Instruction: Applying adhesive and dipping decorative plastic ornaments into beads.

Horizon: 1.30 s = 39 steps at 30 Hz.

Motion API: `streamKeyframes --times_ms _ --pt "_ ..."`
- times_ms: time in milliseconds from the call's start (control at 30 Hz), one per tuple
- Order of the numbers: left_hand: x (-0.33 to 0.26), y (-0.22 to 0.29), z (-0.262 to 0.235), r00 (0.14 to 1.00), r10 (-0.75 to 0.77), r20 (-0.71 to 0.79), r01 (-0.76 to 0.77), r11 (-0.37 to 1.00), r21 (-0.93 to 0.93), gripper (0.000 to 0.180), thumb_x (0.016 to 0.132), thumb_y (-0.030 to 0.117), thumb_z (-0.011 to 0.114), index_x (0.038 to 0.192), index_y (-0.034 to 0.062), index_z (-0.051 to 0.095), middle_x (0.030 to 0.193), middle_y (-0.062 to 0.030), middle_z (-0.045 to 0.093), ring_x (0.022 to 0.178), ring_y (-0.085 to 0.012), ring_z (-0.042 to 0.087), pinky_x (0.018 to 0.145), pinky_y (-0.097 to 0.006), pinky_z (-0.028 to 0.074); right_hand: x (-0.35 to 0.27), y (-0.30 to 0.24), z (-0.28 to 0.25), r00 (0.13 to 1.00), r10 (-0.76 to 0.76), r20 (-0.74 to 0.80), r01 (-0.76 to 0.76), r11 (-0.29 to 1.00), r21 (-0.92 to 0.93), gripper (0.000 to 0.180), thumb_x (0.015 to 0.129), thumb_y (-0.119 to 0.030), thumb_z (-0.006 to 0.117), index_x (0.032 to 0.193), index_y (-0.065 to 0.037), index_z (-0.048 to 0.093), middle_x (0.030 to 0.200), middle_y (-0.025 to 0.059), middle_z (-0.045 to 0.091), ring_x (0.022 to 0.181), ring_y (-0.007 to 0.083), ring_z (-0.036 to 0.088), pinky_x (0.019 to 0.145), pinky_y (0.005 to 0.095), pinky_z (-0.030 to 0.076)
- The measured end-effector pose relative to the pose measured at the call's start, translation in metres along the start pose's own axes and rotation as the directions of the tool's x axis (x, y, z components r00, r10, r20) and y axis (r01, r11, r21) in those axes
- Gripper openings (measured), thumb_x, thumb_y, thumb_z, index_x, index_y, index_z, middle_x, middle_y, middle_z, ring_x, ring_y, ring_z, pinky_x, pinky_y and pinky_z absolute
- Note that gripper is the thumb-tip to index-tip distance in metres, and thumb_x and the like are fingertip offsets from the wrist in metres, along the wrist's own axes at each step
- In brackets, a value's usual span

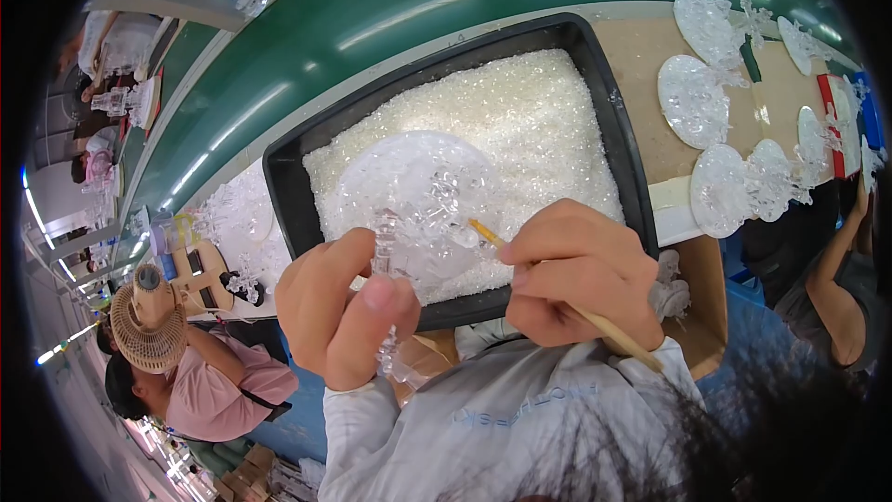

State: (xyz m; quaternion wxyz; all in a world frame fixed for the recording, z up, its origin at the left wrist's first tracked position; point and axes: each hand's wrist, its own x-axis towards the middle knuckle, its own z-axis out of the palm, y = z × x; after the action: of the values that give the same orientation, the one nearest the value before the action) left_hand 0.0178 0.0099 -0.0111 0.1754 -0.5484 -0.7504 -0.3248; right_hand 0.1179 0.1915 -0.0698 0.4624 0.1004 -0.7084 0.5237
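Filling most of my view, the black tray (621,144) holds clear crystal beads (530,121). Over its near edge my left hand (342,309) is clamped around the stem of a clear plastic ornament (413,195), whose round disc rises above my fingers. My right hand (581,271) pinches a thin wooden stick (595,321), tip touching the disc.

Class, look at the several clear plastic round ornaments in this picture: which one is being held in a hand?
The clear round plastic ornament over the black tray, gripped by the left hand; the others lie flat on the tan bench.
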Motion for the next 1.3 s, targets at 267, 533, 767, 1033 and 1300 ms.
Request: streamKeyframes --times_ms 267,533,767,1033,1300 --pt "-0.009 -0.015 0.012 0.963 0.077 -0.257 -0.077 0.997 0.012 0.039 0.089 0.01 0.066 0.125 0.0084 0.052 0.079 -0.0171 0.068 0.058 -0.0275 0.063 0.054 -0.033 0.05 0.001 -0.006 -0.002 0.996 0.075 0.05 -0.081 0.988 0.135 0.022 0.057 0.009 0.066 0.077 0.001 0.062 0.08 0.014 0.065 0.061 0.0253 0.062 0.051 0.0304 0.051" --pt "-0.008 -0.027 0.018 0.96 0.059 -0.275 -0.091 0.99 -0.106 0.032 0.089 0.007 0.063 0.116 -0.0069 0.054 0.068 -0.02 0.066 0.054 -0.027 0.065 0.049 -0.032 0.054 0.001 -0.007 -0.006 0.996 0.065 0.065 -0.075 0.981 0.18 0.021 0.059 0.008 0.067 0.078 0.0 0.062 0.08 0.0141 0.065 0.062 0.0256 0.062 0.052 0.0303 0.051" --pt "-0.013 -0.029 0.016 0.962 0.042 -0.27 -0.077 0.989 -0.123 0.03 0.088 0.005 0.063 0.113 -0.0078 0.055 0.068 -0.0202 0.066 0.056 -0.0271 0.066 0.052 -0.032 0.054 -0.002 -0.005 -0.006 0.994 0.086 0.068 -0.098 0.978 0.186 0.021 0.06 0.008 0.068 0.079 0.0 0.063 0.081 0.0145 0.066 0.062 0.0262 0.063 0.053 0.0297 0.052" --pt "-0.008 -0.025 0.021 0.958 0.027 -0.286 -0.081 0.981 -0.177 0.03 0.087 0.005 0.064 0.113 -0.0072 0.055 0.068 -0.0198 0.066 0.056 -0.0268 0.067 0.052 -0.032 0.054 0.002 -0.007 -0.007 1.0 0.029 0.01 -0.029 0.998 0.048 0.02 0.06 0.007 0.07 0.078 0.002 0.064 0.077 0.015 0.066 0.063 0.0264 0.065 0.053 0.0308 0.054" --pt "-0.013 -0.026 0.02 0.958 0.021 -0.285 -0.078 0.978 -0.191 0.029 0.087 0.006 0.064 0.113 -0.0064 0.055 0.067 -0.0191 0.066 0.055 -0.0267 0.066 0.051 -0.032 0.054 0.0 -0.002 -0.002 1.0 -0.01 -0.008 0.011 0.999 0.052 0.018 0.062 0.005 0.072 0.077 0.002 0.064 0.076 0.0149 0.065 0.061 0.0271 0.064 0.052 0.0312 0.054"
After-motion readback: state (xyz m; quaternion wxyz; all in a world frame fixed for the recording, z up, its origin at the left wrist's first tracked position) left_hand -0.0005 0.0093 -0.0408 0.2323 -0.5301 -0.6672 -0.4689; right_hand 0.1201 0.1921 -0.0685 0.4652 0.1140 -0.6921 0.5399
